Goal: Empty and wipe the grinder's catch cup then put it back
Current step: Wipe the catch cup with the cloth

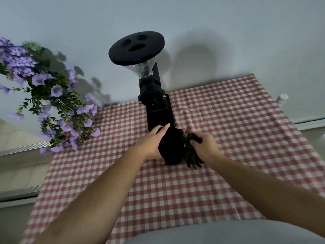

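Note:
A black coffee grinder [154, 104] with a clear hopper and a round black lid stands at the back of the table by the wall. Just in front of its base, my left hand [152, 145] grips a black catch cup [171, 148], fingers over its top and thumb underneath. Beside it, my right hand [204, 147] clutches a dark crumpled cloth [190, 155], pressed against the cup's right side. The cup's opening is hidden from me.
A red-and-white checked tablecloth [228, 138] covers the table. Purple artificial flowers [58, 103] hang over its left back corner. A small white bottle [282, 99] stands past the right edge, near the wall.

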### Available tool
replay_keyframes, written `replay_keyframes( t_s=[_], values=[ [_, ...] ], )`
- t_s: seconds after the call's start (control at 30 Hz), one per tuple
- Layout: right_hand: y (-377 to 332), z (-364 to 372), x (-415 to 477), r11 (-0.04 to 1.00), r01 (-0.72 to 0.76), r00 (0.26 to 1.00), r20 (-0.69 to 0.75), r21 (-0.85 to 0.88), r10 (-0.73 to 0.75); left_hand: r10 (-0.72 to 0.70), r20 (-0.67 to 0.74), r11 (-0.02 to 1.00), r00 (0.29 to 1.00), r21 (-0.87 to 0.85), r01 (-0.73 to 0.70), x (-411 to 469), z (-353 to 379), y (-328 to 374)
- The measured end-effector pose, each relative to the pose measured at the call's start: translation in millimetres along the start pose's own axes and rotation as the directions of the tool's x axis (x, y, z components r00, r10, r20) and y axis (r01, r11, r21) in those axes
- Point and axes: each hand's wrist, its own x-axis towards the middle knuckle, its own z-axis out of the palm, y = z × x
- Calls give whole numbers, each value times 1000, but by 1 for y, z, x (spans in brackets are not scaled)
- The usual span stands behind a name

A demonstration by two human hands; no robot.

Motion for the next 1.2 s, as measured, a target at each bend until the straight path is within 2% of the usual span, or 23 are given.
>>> replay_keyframes(
  t_s=[0.03, 0.13, 0.17, 0.23, 0.3, 0.37, 0.4, 0.5, 0.53, 0.6, 0.7, 0.73, 0.83, 0.9, 0.97, 1.0, 1.07, 1.13, 1.2],
  values=[
    [5, 5, -6, 1000, -6, 999, 38, -9, 6, 13, -3, 1000, 1000, 28, -13, 0, 0, -2],
    [24, 7, -18, 969, -30, 972, 219, -246, 86, 53, -23, 992, 998, 112, -51, 0, -3, -8],
    [24, 2, -12, 960, -44, 969, 221, -278, 108, 59, -43, 990, 997, 132, -53, 0, -2, -10],
    [13, -9, 4, 980, -56, 988, 134, -190, 82, 32, -81, 988, 996, 152, -20, -1, 3, -12],
    [-2, -13, 16, 998, -66, 998, -8, 18, 67, -58, -111, 992, 992, 108, 70, -1, 15, -5],
    [-3, -4, 14, 978, -82, 996, -23, 189, 88, -155, -152, 987, 976, 24, 161, 1, 25, 7],
    [3, 6, 8, 983, -79, 997, 18, 166, 78, -187, -174, 982, 967, -13, 188, 2, 29, 12],
    [31, 26, -8, 987, 17, 982, 186, -158, 13, -187, -238, 982, 953, -24, 187, 6, 34, 16],
    [34, 24, -5, 980, 41, 982, 188, -196, -3, -176, -254, 984, 951, -8, 180, 8, 35, 14],
    [28, 13, 12, 992, 36, 992, 128, -122, -20, -161, -261, 985, 952, 14, 170, 9, 34, 12],
    [18, 3, 28, 992, 12, 1000, 22, 125, -15, -144, -233, 988, 962, 27, 154, 12, 31, 11],
    [20, 3, 26, 993, 37, 999, 27, 114, -40, -126, -221, 990, 967, 40, 138, 13, 30, 9],
    [38, 11, 17, 979, 120, 983, 156, -166, -94, -47, -188, 992, 981, 110, 68, 15, 26, 0],
    [39, 5, 27, 963, 126, 980, 183, -238, -82, 21, -169, 988, 985, 153, 6, 16, 23, -4],
    [26, -3, 41, 982, 118, 991, 81, -147, -107, 67, -154, 986, 986, 164, -41, 17, 20, -6],
    [16, -6, 46, 991, 125, 992, 24, -48, -124, 74, -148, 986, 986, 159, -50, 17, 19, -6],
    [3, -6, 45, 971, 169, 985, 1, 167, -172, 70, -144, 987, 987, 151, -47, 18, 18, -5],
    [6, 0, 32, 967, 190, 979, 48, 167, -201, 70, -151, 988, 986, 147, -48, 18, 19, -6],
    [21, 5, 21, 991, 128, 984, 120, 49, -133, 78, -159, 987, 984, 150, -54, 18, 19, -6]
  ],
)
